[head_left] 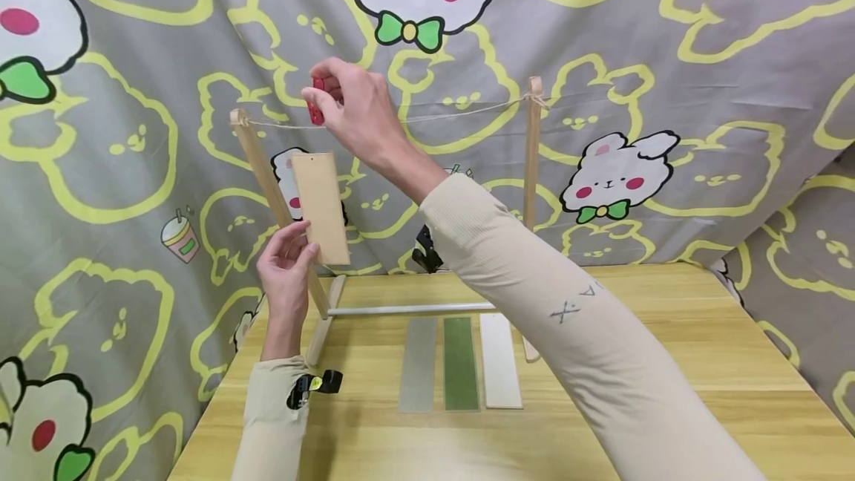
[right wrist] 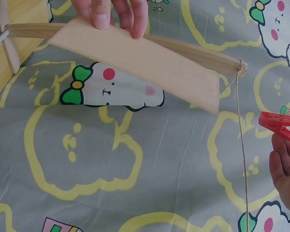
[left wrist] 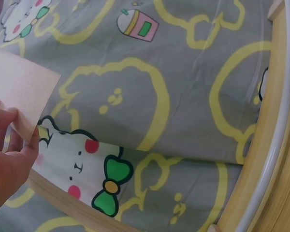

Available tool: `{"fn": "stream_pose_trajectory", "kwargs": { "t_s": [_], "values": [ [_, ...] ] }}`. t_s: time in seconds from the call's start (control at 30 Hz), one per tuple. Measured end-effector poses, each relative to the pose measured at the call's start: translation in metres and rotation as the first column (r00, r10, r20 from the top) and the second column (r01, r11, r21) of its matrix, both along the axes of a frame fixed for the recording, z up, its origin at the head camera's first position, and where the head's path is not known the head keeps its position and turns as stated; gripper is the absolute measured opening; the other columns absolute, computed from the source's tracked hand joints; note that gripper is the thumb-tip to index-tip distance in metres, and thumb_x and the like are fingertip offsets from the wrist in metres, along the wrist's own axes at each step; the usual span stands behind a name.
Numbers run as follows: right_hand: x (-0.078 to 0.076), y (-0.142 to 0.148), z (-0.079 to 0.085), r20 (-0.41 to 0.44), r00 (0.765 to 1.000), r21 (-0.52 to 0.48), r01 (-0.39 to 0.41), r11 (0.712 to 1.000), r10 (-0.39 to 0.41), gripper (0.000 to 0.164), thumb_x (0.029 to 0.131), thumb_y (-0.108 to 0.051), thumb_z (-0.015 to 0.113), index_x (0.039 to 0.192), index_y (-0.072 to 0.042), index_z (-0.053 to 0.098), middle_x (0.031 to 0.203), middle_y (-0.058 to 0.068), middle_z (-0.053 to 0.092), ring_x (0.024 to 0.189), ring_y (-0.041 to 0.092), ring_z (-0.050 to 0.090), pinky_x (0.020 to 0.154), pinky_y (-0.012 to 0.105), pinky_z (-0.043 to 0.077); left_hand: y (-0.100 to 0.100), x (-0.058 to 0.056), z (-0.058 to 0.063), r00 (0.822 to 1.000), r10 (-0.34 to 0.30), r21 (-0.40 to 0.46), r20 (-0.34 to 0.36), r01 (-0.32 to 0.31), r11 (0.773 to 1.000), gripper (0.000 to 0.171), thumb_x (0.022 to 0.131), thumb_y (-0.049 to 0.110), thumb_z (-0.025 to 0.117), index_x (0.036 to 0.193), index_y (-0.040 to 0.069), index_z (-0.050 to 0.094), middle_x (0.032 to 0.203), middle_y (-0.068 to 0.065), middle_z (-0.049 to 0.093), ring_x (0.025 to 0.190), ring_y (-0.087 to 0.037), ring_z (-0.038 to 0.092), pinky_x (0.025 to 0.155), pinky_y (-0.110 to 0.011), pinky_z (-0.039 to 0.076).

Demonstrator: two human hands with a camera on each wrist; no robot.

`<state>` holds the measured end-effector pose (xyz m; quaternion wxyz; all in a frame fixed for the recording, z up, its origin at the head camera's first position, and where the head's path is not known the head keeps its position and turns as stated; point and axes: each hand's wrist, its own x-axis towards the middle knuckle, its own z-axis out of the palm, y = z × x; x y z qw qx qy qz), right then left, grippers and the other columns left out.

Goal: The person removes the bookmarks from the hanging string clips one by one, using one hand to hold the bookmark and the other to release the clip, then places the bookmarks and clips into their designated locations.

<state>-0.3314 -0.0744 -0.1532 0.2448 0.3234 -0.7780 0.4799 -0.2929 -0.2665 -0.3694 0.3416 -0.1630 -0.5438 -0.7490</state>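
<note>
My left hand (head_left: 289, 266) pinches a flat beige rectangular card (head_left: 322, 206) along its lower left edge, holding it upright just under the string. A small hole shows near the card's top. Above it, at the string, my right hand (head_left: 357, 106) pinches a red clothespin (head_left: 317, 102) between thumb and fingers. In the right wrist view the clothespin (right wrist: 279, 124) is apart from both the string (right wrist: 242, 159) and the card (right wrist: 140, 65). The left wrist view shows part of the card (left wrist: 21, 89) between thumb and fingers.
The string hangs between two wooden posts (head_left: 532, 154) of a frame standing on the table (head_left: 668, 362). A pale rod (head_left: 407, 309) joins the posts low down. Grey (head_left: 418, 366), green (head_left: 461, 364) and white (head_left: 501, 362) cards lie side by side in front. Patterned cloth (head_left: 467, 228) hangs behind.
</note>
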Motion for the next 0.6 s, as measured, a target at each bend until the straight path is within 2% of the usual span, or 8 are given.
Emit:
{"fn": "stream_pose_trajectory", "kwargs": {
  "t_s": [0.2,0.4,0.6],
  "values": [
    [0.007,0.012,-0.008,-0.006,1.000,-0.007,-0.008,1.000,0.008,0.026,0.100,-0.020,0.069,0.120,-0.004,0.068,0.094,0.001,0.073,0.092,0.007,0.068,0.084,0.016,0.048,0.001,0.006,-0.001,1.000,-0.011,0.003,0.008,0.011,1.000,0.036,0.084,-0.026,0.065,0.119,-0.018,0.063,0.111,-0.012,0.073,0.091,-0.021,0.065,0.078,-0.021,0.057],
    [0.014,0.027,-0.017,-0.011,1.000,-0.030,-0.019,0.999,0.019,0.026,0.099,-0.019,0.070,0.121,-0.005,0.068,0.096,0.001,0.072,0.090,0.008,0.067,0.082,0.018,0.051,0.004,0.011,-0.004,1.000,0.002,-0.003,0.029,-0.002,1.000,0.037,0.084,-0.027,0.064,0.120,-0.020,0.061,0.108,-0.011,0.073,0.088,-0.020,0.064,0.075,-0.020,0.056],
    [0.021,0.035,-0.023,-0.004,1.000,-0.038,-0.019,0.999,0.018,0.031,0.099,-0.020,0.070,0.125,-0.003,0.067,0.100,0.002,0.072,0.090,0.010,0.067,0.084,0.017,0.052,0.005,0.018,-0.008,1.000,0.009,0.004,0.015,-0.009,1.000,0.037,0.083,-0.028,0.063,0.120,-0.021,0.061,0.107,-0.011,0.073,0.088,-0.019,0.065,0.075,-0.020,0.056]
  ]
}}
